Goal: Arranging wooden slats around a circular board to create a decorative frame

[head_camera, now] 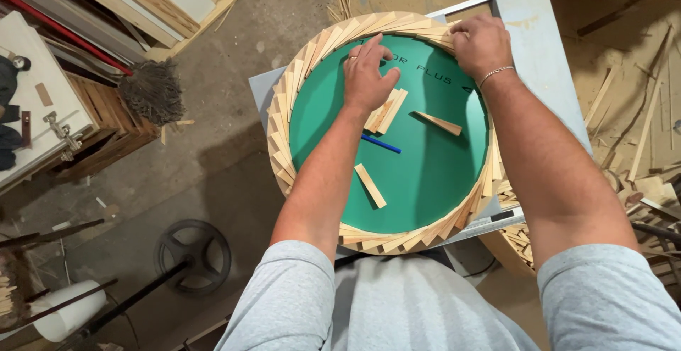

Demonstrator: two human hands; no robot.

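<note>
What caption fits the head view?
Both hands, left and right, press on a wooden-slat ring around a green disc.

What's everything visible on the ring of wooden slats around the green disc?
The ring of wooden slats is made of many short, pale raw-wood pieces, overlapped at a slant like a fan, forming a nearly full circle around the green disc. It lies flat on a grey table. The right hand presses on slats at the top edge; the left hand rests flat just inside it on the disc. Its near edge is partly hidden by the person's arms.
</note>
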